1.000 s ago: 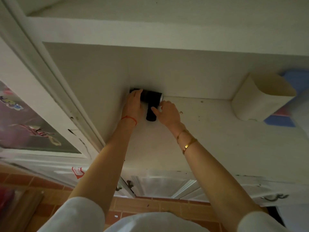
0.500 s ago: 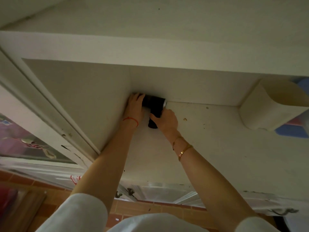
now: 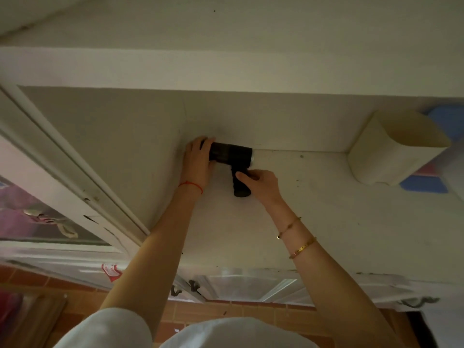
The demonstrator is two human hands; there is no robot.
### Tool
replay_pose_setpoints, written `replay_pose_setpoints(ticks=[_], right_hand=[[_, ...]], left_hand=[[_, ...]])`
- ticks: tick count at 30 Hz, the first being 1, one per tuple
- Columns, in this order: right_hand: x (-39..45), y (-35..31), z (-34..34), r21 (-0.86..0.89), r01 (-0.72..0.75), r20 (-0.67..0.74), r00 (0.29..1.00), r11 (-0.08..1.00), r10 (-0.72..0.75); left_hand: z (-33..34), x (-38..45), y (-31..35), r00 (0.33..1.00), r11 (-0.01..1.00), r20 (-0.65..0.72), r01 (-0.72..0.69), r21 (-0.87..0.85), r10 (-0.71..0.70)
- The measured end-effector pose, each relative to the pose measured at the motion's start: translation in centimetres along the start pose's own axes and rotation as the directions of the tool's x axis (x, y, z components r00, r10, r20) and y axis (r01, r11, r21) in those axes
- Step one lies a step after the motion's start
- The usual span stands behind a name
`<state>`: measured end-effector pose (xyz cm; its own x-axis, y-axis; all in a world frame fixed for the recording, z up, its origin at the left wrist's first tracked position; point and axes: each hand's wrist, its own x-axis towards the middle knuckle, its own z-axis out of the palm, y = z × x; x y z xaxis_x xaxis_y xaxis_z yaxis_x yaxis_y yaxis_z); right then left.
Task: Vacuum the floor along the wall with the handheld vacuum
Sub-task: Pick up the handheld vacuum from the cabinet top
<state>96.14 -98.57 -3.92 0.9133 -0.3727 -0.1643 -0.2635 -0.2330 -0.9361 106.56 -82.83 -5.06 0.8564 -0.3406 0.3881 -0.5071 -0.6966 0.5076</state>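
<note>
A black handheld vacuum (image 3: 232,156) lies on a white shelf surface (image 3: 339,222), its barrel along the back wall (image 3: 288,131) near the left corner. My left hand (image 3: 199,163) wraps the barrel's left end, where the nozzle is hidden between the hand and the side wall. My right hand (image 3: 263,183) grips the short black handle that points toward me. A silver ring shows at the barrel's right end.
A cream plastic bin (image 3: 394,149) lies on its side at the right, with blue and pink items (image 3: 424,187) behind it. An open white cabinet door (image 3: 65,172) stands at the left. Cabinet doors with handles and red brick-tiled floor (image 3: 226,315) lie below.
The vacuum has slid right along the back wall, away from the corner. My right hand has moved down from the barrel onto the handle. The view has shifted a little.
</note>
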Motion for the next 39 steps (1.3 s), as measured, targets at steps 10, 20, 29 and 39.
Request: replay_pose_setpoints(ticks=[10, 20, 29, 39], right_hand=[[-6.5, 1.1, -5.1, 0.334, -0.156, 0.143, 0.983, 0.93, 0.113], [-9.8, 1.6, -7.8, 0.501, -0.317, 0.388, 0.914, 0.806, 0.118], [-11.9, 2.7, -9.4, 0.596, -0.342, 0.387, 0.915, 0.727, 0.113], [-16.2, 4.8, -11.9, 0.634, -0.301, 0.31, 0.943, 0.713, 0.122]], left_hand=[[-2.1, -5.3, 4.7, 0.999, 0.943, -0.04, 0.001, -0.333, -0.015], [-3.0, -9.6, 9.4, 0.999, 0.886, 0.012, 0.05, -0.461, -0.05], [-3.4, -10.8, 12.3, 0.95, 0.667, 0.154, 0.3, -0.681, -0.27], [-2.0, -12.4, 15.4, 0.742, 0.003, 0.625, 0.645, -0.765, -0.244]])
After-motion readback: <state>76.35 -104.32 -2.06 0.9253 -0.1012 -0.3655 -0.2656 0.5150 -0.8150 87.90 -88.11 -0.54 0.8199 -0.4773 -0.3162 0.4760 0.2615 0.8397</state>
